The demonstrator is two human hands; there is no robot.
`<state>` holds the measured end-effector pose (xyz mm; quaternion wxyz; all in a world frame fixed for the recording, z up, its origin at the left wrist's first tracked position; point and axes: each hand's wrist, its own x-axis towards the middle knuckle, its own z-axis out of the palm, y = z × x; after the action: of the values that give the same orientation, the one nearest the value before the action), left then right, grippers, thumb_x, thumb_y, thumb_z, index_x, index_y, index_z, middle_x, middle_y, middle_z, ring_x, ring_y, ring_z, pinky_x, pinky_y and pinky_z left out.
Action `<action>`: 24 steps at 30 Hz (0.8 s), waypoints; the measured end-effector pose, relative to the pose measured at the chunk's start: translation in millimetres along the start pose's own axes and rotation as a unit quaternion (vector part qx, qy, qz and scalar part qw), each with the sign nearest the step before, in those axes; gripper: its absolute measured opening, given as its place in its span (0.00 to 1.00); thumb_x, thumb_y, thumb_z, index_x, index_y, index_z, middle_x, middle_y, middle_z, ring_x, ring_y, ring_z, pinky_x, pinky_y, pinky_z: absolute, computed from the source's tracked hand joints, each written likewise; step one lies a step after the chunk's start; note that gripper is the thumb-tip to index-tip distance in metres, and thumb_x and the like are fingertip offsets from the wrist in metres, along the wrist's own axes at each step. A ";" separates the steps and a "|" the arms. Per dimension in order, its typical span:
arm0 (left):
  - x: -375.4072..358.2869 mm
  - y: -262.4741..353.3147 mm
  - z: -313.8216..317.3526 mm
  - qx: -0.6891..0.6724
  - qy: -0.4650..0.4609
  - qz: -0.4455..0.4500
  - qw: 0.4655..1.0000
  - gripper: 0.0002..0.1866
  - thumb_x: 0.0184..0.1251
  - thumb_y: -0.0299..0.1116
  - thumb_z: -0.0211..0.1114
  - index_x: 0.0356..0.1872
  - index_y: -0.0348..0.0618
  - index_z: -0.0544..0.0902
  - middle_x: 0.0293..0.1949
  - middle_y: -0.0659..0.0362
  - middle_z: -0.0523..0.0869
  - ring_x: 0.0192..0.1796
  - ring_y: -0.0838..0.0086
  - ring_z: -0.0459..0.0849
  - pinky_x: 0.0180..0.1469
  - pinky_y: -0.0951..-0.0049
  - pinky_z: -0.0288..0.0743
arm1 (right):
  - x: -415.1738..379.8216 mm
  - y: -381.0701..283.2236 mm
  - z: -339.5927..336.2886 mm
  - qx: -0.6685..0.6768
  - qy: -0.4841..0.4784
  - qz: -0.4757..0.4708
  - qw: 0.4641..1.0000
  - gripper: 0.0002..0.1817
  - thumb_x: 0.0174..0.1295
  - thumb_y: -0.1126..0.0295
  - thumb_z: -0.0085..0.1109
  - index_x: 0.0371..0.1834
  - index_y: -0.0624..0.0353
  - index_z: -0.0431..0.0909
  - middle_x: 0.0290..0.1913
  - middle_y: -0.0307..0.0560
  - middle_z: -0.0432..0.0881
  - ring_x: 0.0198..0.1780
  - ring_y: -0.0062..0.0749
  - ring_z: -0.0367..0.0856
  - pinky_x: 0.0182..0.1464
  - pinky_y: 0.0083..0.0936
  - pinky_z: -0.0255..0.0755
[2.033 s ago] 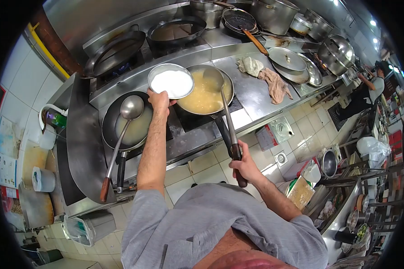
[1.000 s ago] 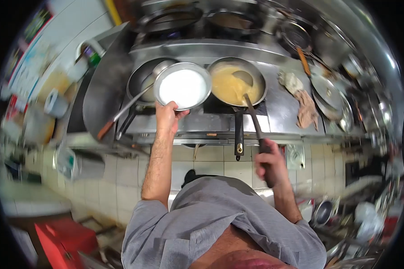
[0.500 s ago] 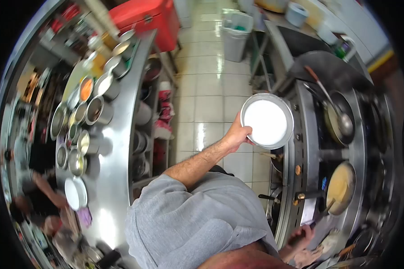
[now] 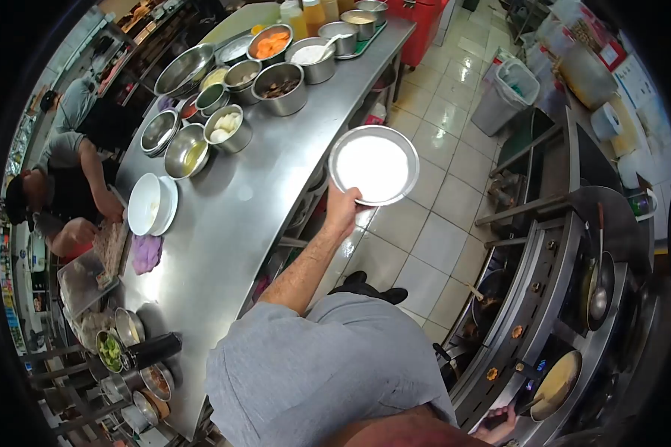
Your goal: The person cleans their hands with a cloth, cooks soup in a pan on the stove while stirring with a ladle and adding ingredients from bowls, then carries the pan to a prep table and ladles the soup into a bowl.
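Well, the bowl of white stuff (image 4: 373,132) is in the air beside the steel surface (image 4: 276,167), held flat, likely so nothing spills. The left hand (image 4: 344,211) pinches its near rim, arm stretched out. Across from the surface, the right hand (image 4: 501,426) is near a pan (image 4: 574,372); I can't tell if it grips anything.

Bright light; glare on my bench (image 4: 272,167) and the floor (image 4: 436,242); my bowl (image 4: 386,201) washed-out white inside; edges fisheye-bowed, corners black.
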<state>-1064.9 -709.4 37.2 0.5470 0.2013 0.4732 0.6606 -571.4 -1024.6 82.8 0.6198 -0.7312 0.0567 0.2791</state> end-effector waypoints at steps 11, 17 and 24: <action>13.6 16.9 -123.3 -0.105 0.248 0.157 0.950 0.33 0.47 0.15 0.49 0.59 0.45 0.56 0.54 0.49 0.68 0.47 0.55 0.77 0.31 0.58 0.81 | 123.1 37.6 -95.2 -0.137 -0.037 -0.128 0.982 0.06 0.53 0.71 0.54 0.32 0.58 0.69 0.20 0.38 0.69 0.15 0.23 0.67 0.15 0.20 0.61; 27.6 21.8 -136.0 -0.144 0.344 0.195 0.907 0.34 0.50 0.17 0.50 0.61 0.49 0.53 0.59 0.50 0.63 0.52 0.54 0.74 0.35 0.57 0.82 | 48.5 -4.1 -123.6 0.150 -0.238 0.010 0.960 0.07 0.61 0.68 0.52 0.35 0.59 0.69 0.22 0.38 0.70 0.15 0.21 0.66 0.12 0.19 0.61; 35.3 21.7 -143.4 -0.199 0.359 0.239 0.880 0.41 0.59 0.28 0.61 0.67 0.50 0.45 0.64 0.50 0.58 0.54 0.53 0.72 0.47 0.50 0.76 | 37.2 31.9 -92.4 -0.178 0.012 -0.155 0.972 0.18 0.53 0.75 0.55 0.48 0.58 0.66 0.22 0.40 0.68 0.14 0.25 0.67 0.12 0.20 0.62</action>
<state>-1200.2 -734.2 -21.0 0.1938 -0.0558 0.4333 0.8784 -522.8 -1108.7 44.2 0.5148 -0.8330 -0.1001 0.1764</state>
